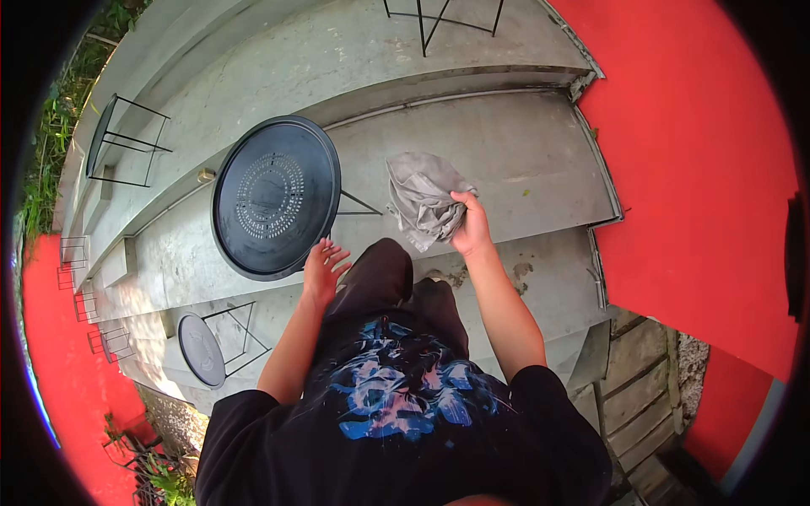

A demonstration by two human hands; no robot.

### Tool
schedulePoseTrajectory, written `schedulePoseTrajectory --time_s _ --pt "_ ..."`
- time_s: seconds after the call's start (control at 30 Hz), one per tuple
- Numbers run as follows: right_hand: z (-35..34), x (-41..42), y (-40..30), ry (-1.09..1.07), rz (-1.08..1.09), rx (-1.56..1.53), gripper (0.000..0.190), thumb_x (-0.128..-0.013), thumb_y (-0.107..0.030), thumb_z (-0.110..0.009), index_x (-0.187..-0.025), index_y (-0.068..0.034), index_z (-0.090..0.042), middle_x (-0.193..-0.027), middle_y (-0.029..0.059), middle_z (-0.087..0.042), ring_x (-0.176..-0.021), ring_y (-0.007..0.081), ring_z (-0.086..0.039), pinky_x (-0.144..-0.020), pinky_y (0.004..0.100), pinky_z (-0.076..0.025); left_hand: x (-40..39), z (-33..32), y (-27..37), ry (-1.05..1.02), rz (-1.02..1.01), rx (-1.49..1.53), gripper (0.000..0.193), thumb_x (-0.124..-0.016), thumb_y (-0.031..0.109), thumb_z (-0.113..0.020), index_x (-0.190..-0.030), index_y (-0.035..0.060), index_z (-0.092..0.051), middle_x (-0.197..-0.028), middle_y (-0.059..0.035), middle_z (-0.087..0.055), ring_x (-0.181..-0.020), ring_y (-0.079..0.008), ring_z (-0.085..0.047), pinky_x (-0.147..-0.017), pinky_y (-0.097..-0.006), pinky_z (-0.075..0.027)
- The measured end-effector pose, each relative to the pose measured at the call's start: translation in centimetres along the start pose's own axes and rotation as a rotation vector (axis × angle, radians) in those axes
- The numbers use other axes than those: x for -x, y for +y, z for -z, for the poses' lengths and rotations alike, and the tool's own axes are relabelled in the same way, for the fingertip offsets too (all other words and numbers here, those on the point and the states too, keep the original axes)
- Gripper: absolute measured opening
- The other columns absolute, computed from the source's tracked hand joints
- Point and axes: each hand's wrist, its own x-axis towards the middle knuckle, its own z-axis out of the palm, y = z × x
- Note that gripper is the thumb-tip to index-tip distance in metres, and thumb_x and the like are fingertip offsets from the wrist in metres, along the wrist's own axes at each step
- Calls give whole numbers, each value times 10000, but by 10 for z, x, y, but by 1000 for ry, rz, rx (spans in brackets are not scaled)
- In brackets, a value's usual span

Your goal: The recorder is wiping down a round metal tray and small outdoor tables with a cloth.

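A crumpled grey cloth (424,199) hangs from my right hand (469,224), whose thumb lies over its edge. My left hand (324,271) has its fingers spread and holds nothing; it is at the near rim of a round black metal table (272,197), and whether the fingertips touch the rim I cannot tell. The tabletop has rings of small punched holes and looks wet or shiny in places. One thin black leg (361,202) of the table shows to its right, on the concrete step.
Broad curved concrete steps (506,158) run across the view. A smaller round table (202,350) stands lower left, another (101,136) upper left, and black metal legs (424,28) show at the top. A red surface (683,190) borders the steps at right. Wooden-looking slabs (636,386) lie lower right.
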Motion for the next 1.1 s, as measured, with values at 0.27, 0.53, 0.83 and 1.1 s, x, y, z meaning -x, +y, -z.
schedulePoseTrajectory --time_s 0.27,0.53,0.83,1.1 --pt "4 24 -3 -42 -103 72 352 -805 -100 -539 -1137 18 -555 -1094 140 -633 -990 260 -630 -858 390 -527 -2 -149 53 -763 261 -98 603 -931 486 -490 -1332 40 -429 -1324 -122 -505 -1229 -280 -485 -993 -456 -409" --pt "-12 -1 -28 26 -123 432 487 -785 34 -645 -1249 12 -498 -1138 112 -615 -1039 223 -610 -898 364 -512 -24 -167 52 -710 11 -253 456 -851 -30 -616 -1256 105 -455 -1171 -66 -553 -1081 -165 -527 -900 -336 -468" --pt "-34 -96 -79 93 -244 510 506 -783 64 -579 -1272 -22 -481 -1110 105 -609 -975 213 -626 -844 357 -533 -88 -210 84 -621 -133 -73 440 -841 -50 -617 -1225 95 -459 -1134 -73 -571 -966 -162 -582 -837 -307 -499" --pt "-184 -108 -155 139 -240 422 472 -826 46 -547 -1283 -45 -467 -1183 95 -588 -1083 222 -581 -914 367 -488 -85 -279 201 -329 -82 -288 401 -839 89 -682 -1172 -18 -487 -1051 -106 -614 -950 -160 -596 -816 -289 -488"
